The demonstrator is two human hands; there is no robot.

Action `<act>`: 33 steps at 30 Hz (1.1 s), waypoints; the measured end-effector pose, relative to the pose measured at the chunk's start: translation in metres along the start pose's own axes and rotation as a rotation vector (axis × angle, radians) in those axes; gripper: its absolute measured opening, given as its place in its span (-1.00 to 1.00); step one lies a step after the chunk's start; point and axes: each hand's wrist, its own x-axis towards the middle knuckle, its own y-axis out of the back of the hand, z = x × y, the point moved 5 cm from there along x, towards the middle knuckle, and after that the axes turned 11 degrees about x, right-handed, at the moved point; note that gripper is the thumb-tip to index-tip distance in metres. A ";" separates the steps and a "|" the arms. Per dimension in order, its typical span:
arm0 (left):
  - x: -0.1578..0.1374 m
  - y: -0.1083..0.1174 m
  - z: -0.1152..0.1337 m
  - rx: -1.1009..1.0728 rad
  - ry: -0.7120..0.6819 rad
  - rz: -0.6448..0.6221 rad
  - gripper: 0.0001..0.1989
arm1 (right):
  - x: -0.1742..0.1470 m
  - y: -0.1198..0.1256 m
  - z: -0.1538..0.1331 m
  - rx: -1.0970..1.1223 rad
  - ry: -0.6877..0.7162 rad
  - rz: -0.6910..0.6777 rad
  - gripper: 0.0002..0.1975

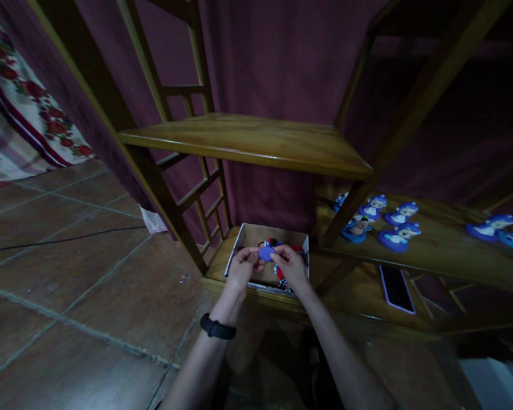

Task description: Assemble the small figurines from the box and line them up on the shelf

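A flat, round, purple-blue disc [265, 253] is pinched between a person's two bare hands just below the middle of the frame, above an open cardboard box with white edges and a brown inside [260, 233]. The left hand [244, 265] grips the disc's left edge between thumb and fingers; the right hand [290, 265] pinches its right edge. The disc's smooth, plain-looking face is turned toward the camera. Beneath and around the hands, small red, black and white pieces [281, 274] lie in the box, and any lettering on them is too small to read. A black band [218, 327] circles the left wrist.

At right of frame, white-and-purple figurines on round bases [400, 236] stand on a brown wooden shelf [440, 250]; below them, at lower right, lies a dark-screened phone with a pale lilac edge [397, 289]. A glossy wooden board [248, 136] spans the centre above the box, before a maroon curtain [273, 68]. Floral-printed cloth [32, 102] hangs at upper left, over brown floor tiles [68, 341].
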 end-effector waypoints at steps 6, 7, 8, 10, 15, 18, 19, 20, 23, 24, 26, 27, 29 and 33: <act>0.005 -0.004 0.001 0.132 -0.152 -0.023 -0.79 | 0.000 0.002 -0.002 -0.028 0.029 0.010 -0.85; 0.006 -0.004 0.000 0.137 -0.165 -0.025 -0.80 | 0.001 0.002 -0.001 -0.009 0.021 0.009 -0.85; 0.006 -0.004 0.000 0.127 -0.168 -0.030 -0.81 | 0.001 0.003 -0.001 0.018 0.009 0.014 -0.84; 0.006 -0.005 0.000 0.074 -0.159 -0.055 -0.79 | 0.001 0.004 0.000 0.076 -0.024 0.025 -0.81; 0.002 -0.009 0.006 -0.054 -0.173 -0.108 -0.75 | -0.001 0.001 -0.005 0.137 -0.039 -0.010 -0.82; -0.001 -0.013 0.010 -0.048 -0.211 -0.135 -0.79 | -0.001 0.001 -0.010 0.127 -0.008 -0.002 -0.84; -0.001 -0.014 0.011 -0.033 -0.222 -0.135 -0.80 | -0.002 0.001 -0.011 0.119 -0.003 0.008 -0.83; -0.001 -0.015 0.012 -0.010 -0.234 -0.130 -0.81 | -0.002 0.001 -0.012 0.108 0.002 0.011 -0.83; -0.001 -0.014 0.015 0.104 -0.294 -0.072 -0.83 | -0.003 0.003 -0.018 0.040 0.057 0.020 -0.84; 0.000 -0.013 0.016 0.148 -0.319 -0.044 -0.82 | -0.004 0.004 -0.020 -0.005 0.092 0.026 -0.85; 0.000 -0.012 0.018 0.224 -0.374 -0.011 -0.80 | -0.006 0.005 -0.025 -0.117 0.172 0.042 -0.87; 0.000 -0.012 0.018 0.258 -0.407 -0.005 -0.79 | -0.007 0.006 -0.028 -0.170 0.211 0.044 -0.88; -0.002 -0.013 0.021 0.350 -0.499 -0.002 -0.77 | -0.010 0.005 -0.032 -0.256 0.274 0.031 -0.88; -0.020 -0.016 0.031 0.692 -0.724 0.062 -0.78 | -0.014 0.005 -0.038 -0.362 0.342 -0.004 -0.86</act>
